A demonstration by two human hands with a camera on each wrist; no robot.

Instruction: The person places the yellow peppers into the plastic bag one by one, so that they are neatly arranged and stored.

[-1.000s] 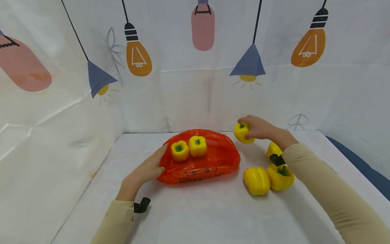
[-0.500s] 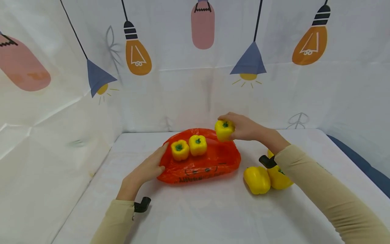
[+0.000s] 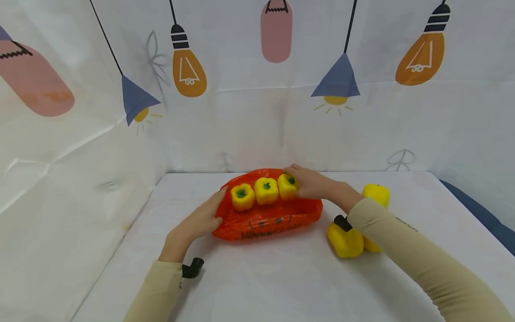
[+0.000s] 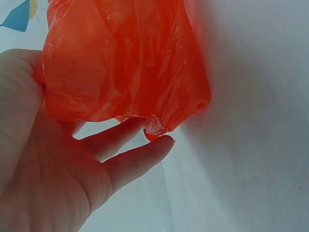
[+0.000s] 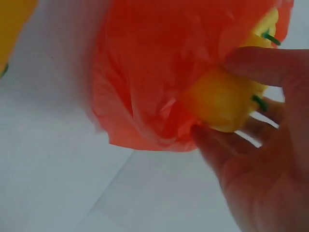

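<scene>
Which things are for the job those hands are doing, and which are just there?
For the job:
red bag, touched by the left hand
yellow pepper in the right hand
two yellow peppers beside it in the bag
three yellow peppers on the white table, probably

Just there:
wall sheet with lamp pictures
dark blue thing at the right edge

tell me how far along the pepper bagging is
Two yellow bell peppers look done, sitting in the red plastic bag. The right hand holds a third yellow pepper inside it, not yet released; the left hand touches the bag's side. Three more yellow peppers remain on the white table.
</scene>
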